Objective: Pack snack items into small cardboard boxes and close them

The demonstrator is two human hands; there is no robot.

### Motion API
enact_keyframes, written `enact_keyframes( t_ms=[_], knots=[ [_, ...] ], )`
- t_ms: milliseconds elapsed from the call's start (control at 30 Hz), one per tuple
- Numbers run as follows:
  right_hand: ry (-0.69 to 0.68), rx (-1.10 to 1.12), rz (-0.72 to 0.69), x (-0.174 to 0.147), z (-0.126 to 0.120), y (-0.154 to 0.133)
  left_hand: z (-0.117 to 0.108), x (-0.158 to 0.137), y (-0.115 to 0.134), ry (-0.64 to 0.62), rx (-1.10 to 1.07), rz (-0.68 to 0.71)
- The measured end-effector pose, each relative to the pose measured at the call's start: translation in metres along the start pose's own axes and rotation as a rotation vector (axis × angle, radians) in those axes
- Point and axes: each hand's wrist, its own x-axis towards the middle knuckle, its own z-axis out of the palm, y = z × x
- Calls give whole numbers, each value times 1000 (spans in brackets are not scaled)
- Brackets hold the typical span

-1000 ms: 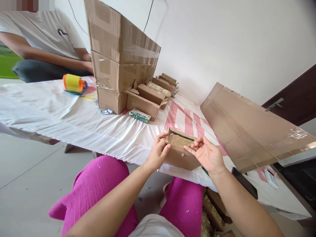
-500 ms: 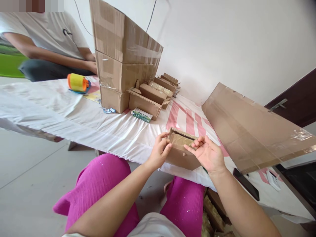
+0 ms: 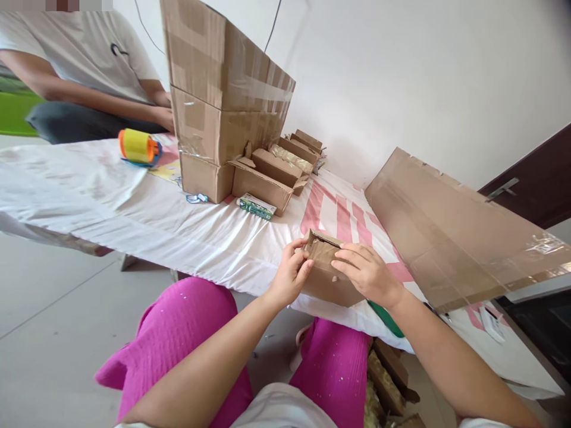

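A small cardboard box [image 3: 328, 279] with brown tape over its upper side sits at the table's front edge, between my hands. A narrow dark gap shows along its top rim. My left hand [image 3: 288, 273] is closed on the box's left corner, thumb on the near side and fingers at the upper edge. My right hand [image 3: 368, 273] lies palm down over the box's right part, its fingers stretched out on the taped surface and rim. Behind the box is a small green-and-white carton [image 3: 257, 206]. Part of a green object [image 3: 387, 318] shows under my right wrist.
Stacked taped boxes [image 3: 223, 113] stand at the left beside a row of open boxes [image 3: 267, 181]. A yellow-orange tape roll [image 3: 137, 147] lies farther left, near a seated person [image 3: 89, 71]. A large cardboard sheet [image 3: 455, 232] leans at the right. Several boxes [image 3: 388, 380] lie below the table.
My right hand has turned from palm up to palm down, and its fingers have come onto the box's top. My left hand stays on the left corner.
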Motion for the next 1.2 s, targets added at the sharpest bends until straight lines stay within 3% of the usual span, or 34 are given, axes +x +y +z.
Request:
enact_keyframes(
  t_ms=[200,400,667,933,1000,1100,1200],
  knots=[
    [-100,55,-99,3,6,19,0,-1,0,0,-7,18],
    [-93,-10,-169,11,13,24,-1,0,0,-11,-15,18],
    [113,-66,-6,15,25,8,-1,0,-1,-21,-24,-10],
    [232,320,274,16,23,9,-2,0,0,-18,-24,0],
    [180,400,252,14,19,11,-3,0,0,-21,-27,4],
    [46,312,128,11,17,12,-3,1,0,-19,-26,13],
    [80,208,117,10,21,10,-3,1,0,-18,-7,9]
  ],
)
